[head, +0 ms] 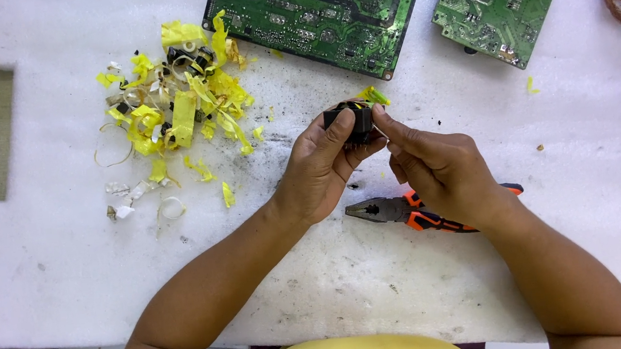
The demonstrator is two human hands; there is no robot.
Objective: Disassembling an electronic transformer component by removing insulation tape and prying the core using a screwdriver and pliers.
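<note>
Fingers [344, 128] gripping black transformer [355, 120]; yellow tape [374, 96] attached

Small black component [350, 123], yellow tape scrap attached, held above white foam.

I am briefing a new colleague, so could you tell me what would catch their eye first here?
First, the two hands at the centre: the left hand and right hand together hold a small black component trailing yellow tape. Next, the pile of yellow tape scraps at upper left, and two green circuit boards along the top.
</note>
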